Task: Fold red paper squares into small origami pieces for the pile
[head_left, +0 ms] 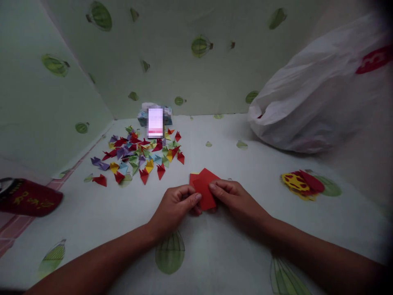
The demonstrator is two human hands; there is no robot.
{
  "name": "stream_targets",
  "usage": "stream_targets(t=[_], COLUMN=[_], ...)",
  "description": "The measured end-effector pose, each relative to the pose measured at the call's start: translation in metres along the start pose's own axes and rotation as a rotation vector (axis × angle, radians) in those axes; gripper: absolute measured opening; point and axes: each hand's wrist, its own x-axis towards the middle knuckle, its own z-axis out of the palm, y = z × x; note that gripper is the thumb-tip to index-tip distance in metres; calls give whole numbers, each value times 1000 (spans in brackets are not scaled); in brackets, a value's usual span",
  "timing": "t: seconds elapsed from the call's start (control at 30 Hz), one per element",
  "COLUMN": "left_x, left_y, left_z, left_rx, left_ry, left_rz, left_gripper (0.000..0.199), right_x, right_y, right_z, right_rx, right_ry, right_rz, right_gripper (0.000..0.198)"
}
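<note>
A small sheet of red paper is held up over the table in front of me. My left hand pinches its lower left edge between thumb and fingers. On the other side, my right hand grips the right edge, thumb on top. More red paper with a thin yellow edge shows just behind the sheet, and I cannot tell whether it is held or lies on the table. Beyond the hands to the left spreads a pile of small folded paper pieces in red, yellow, green, purple and blue.
A lit phone leans on a tissue box behind the pile. At the left edge is a red can. Red and yellow paper cut-outs lie at right, below a big white plastic bag. Patterned walls close off the back and left.
</note>
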Motion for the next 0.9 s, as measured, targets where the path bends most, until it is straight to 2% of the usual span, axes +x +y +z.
stream_targets(t=[0.13,0.5,0.9], left_x=[0,0,-3], left_y=[0,-2,-2], left_z=[1,1,2], left_rx=[12,0,99], left_ry=[-26,-18,28], left_rz=[-7,-50,-8], left_gripper=[29,32,32], right_x=[1,3,-1], right_y=[2,3,-2], right_z=[-1,-1,2], right_rx=[29,-29,-125], right_ry=[-21,30,56], right_rz=[19,19,-33], right_gripper=[45,41,38])
